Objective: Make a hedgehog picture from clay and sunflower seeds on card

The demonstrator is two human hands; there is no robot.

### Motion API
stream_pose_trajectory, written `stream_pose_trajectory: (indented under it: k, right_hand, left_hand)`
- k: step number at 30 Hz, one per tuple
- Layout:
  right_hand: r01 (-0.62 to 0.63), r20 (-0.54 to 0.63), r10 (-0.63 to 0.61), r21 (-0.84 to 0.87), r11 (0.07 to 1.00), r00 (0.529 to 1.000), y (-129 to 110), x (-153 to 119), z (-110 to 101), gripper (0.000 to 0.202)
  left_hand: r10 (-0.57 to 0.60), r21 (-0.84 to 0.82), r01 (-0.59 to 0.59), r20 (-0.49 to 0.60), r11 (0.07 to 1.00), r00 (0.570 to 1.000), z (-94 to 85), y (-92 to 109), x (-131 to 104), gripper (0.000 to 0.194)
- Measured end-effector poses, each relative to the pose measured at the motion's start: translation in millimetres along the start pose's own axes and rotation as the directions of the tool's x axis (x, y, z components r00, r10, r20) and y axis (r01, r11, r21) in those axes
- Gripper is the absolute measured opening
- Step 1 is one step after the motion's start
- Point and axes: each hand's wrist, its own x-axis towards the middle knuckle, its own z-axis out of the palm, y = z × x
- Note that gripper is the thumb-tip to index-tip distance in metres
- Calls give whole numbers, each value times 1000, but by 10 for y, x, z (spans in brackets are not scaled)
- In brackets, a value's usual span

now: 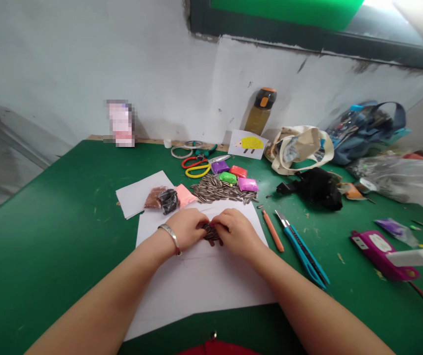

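Head view: left hand (pixel 187 228) and right hand (pixel 238 232) pinch one seed-covered piece (pixel 211 232), partly hiding it, over white paper (pixel 226 281) near the desk's (pixel 66 222) front edge. Toward the back edge: one seed pile (pixel 213 189), seven coloured packets (pixel 248 185); rightward, one cutter (pixel 303 252), one orange stick (pixel 272 230).

a translucent olive bottle (pixel 258 118) with a black-and-orange lid stands by the white wall (pixel 66 59); a cream cloth bag (pixel 305 141) sits behind a crumpled black fabric bundle (pixel 319 190); a magenta box-shaped device (pixel 371 250) lies at right
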Motion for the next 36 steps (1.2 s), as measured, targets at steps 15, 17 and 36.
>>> stream_pose_trajectory:
  k: [15, 17, 36]
  right_hand:
    - [-14, 119, 3, 92, 996, 993, -13, -15, -111, 28]
    - [-22, 134, 11, 82, 996, 991, -3, -21, -124, 29]
    - [-78, 157, 56, 139, 987, 986, -10, -44, -171, 31]
  left_hand:
    - [-55, 111, 52, 25, 992, 998, 17, -36, 30, 20]
    - [-54, 113, 51, 31, 992, 998, 19, -40, 34, 19]
    - [-43, 49, 40, 68, 998, 997, -20, -16, 22, 22]
